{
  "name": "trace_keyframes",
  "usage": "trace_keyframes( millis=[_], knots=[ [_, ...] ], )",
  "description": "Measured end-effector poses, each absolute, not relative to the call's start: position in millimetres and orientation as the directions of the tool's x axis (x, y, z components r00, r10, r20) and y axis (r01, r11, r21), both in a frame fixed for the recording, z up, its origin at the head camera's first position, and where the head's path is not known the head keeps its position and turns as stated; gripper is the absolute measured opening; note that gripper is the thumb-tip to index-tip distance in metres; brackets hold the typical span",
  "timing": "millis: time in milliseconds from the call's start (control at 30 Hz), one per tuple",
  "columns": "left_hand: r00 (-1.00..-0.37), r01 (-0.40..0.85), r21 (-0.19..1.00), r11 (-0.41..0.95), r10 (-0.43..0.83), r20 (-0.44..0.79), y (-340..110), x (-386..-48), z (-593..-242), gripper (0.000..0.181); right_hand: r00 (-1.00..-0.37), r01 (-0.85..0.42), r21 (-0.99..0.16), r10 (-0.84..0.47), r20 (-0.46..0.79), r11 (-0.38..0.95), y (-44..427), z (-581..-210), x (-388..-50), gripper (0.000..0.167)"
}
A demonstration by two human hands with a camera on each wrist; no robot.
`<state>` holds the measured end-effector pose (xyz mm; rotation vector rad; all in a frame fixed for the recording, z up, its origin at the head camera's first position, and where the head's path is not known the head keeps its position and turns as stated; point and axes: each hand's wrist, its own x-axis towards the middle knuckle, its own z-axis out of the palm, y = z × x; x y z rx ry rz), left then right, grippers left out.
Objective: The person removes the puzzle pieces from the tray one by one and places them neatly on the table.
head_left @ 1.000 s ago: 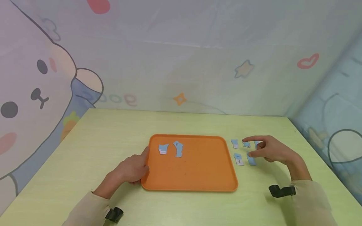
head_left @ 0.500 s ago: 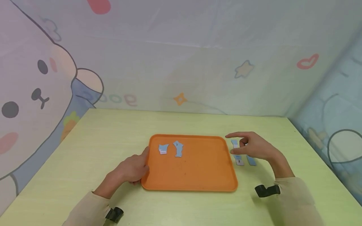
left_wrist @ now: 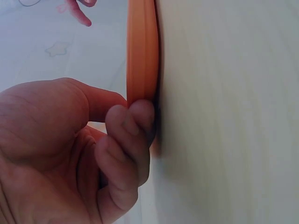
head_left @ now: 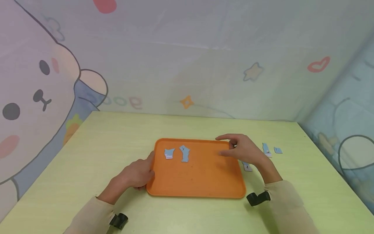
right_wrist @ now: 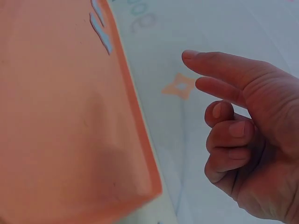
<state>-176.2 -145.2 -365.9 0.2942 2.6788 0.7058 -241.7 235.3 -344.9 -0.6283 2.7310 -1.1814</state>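
Pale tabletop [head_left: 125, 130] bears an orange tray [head_left: 193, 182] whose left edge the left hand [head_left: 138, 174] grips. Two paper pieces [head_left: 184, 154] lie near its far-left corner; the right hand [head_left: 245, 149] hovers far-right, thumb and forefinger apart.

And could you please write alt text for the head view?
A person's left hand grips an orange tray holding two small blue pieces; the empty right hand hovers over its right side. More pieces lie on the table to the right.
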Motion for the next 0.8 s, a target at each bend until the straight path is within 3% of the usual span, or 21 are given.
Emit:
trace_keyframes(
  millis=[533,800],
  knots=[
    [-0.919,0.108,0.508,0.854,0.281,-0.278,-145,-175,-365,0.073,-0.903,-0.354,-0.708,-0.42,0.089,0.611,187,-355,-244,0.051],
    [-0.922,0.118,0.504,0.855,0.283,-0.264,-145,-174,-364,0.072,-0.905,-0.307,-0.714,-0.424,0.015,0.63,176,-364,-250,0.058]
  ],
)
